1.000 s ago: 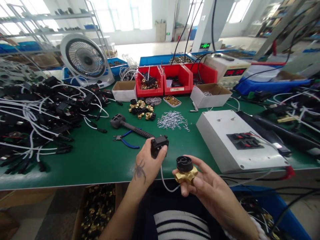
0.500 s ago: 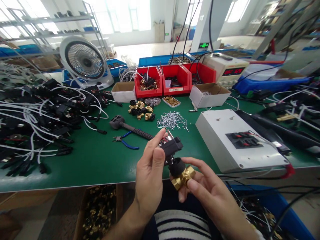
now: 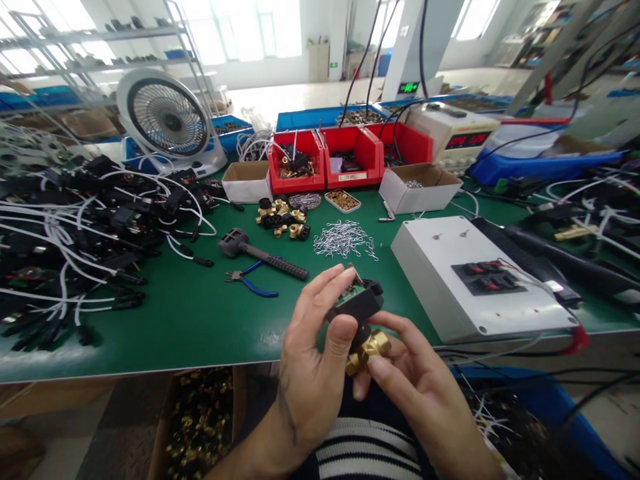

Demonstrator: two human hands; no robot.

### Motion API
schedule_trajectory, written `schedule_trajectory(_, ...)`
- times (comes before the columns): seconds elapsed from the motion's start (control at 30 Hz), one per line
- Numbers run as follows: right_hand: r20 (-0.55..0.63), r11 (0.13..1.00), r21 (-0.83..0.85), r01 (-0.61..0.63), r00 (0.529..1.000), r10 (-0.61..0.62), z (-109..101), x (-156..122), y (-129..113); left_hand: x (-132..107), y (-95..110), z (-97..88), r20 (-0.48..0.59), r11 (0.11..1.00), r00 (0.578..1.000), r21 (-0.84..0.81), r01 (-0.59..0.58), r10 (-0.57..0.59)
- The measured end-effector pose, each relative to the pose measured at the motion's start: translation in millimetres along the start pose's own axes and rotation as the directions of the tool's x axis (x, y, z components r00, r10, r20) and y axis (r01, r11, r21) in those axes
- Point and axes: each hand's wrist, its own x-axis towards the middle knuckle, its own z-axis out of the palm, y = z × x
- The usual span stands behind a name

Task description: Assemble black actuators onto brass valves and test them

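My left hand (image 3: 313,363) pinches a black plastic module (image 3: 357,303) between thumb and fingers, and the module sits on top of a brass valve fitting (image 3: 367,348). My right hand (image 3: 417,387) cups that brass fitting from below with curled fingers. Both hands are just in front of the near edge of the green table (image 3: 200,320). The joint between module and fitting is partly hidden by my thumb.
On the table lie a hammer (image 3: 260,253), blue-handled pliers (image 3: 253,280), a heap of metal clips (image 3: 345,239), brass fittings (image 3: 283,220), red bins (image 3: 350,157), a white box (image 3: 475,280), a fan (image 3: 167,120) and tangled black-and-white cables (image 3: 75,227). A carton of fittings (image 3: 195,417) stands below.
My left hand carried the black module from the left over to the brass fitting and set it on top; the right hand kept holding the fitting and shifted slightly lower.
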Motion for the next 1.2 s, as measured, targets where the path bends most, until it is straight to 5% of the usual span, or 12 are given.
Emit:
schedule_trajectory(0.2,-0.068,0.995,0.093,-0.028,0.997,0.034,-4.2,9.2,-9.9,-1.9,-2.0,-8.7,0.194,0.986,0.98,0.147,-0.082,0.053)
schedule_trajectory(0.4,-0.098,0.998,-0.002,-0.061,0.993,0.06,-8.3,7.4,-12.9,-2.6,1.3,-7.9,0.141,0.882,0.975,0.419,-0.216,0.172)
schedule_trajectory(0.5,-0.103,0.988,-0.138,0.066,0.991,-0.081,-14.0,12.7,-7.9,-4.9,2.6,-3.5,0.077,0.902,0.98,0.384,-0.197,0.181)
schedule_trajectory(0.63,-0.185,0.915,-0.23,0.333,0.908,-0.377,-15.8,28.7,-10.1,-10.7,6.1,3.9,0.05,0.953,0.988,0.261,-0.156,0.148)
schedule_trajectory(0.77,-0.193,0.953,-0.044,0.299,0.934,-0.302,-1.6,37.1,-22.5,-15.2,12.4,11.4,0.051,0.953,0.982,0.234,-0.19,0.183)
schedule_trajectory(0.93,-0.313,0.956,-0.047,0.288,0.905,-0.288,9.7,39.5,-28.1,-18.2,11.9,19.3,-0.01,0.959,0.98,0.204,-0.195,0.201)
schedule_trajectory(1.2,-0.315,0.972,-0.011,0.233,0.922,-0.225,7.3,51.8,-9.4,-21.6,-2.6,19.5,-0.025,0.978,0.991,0.169,-0.122,0.128)
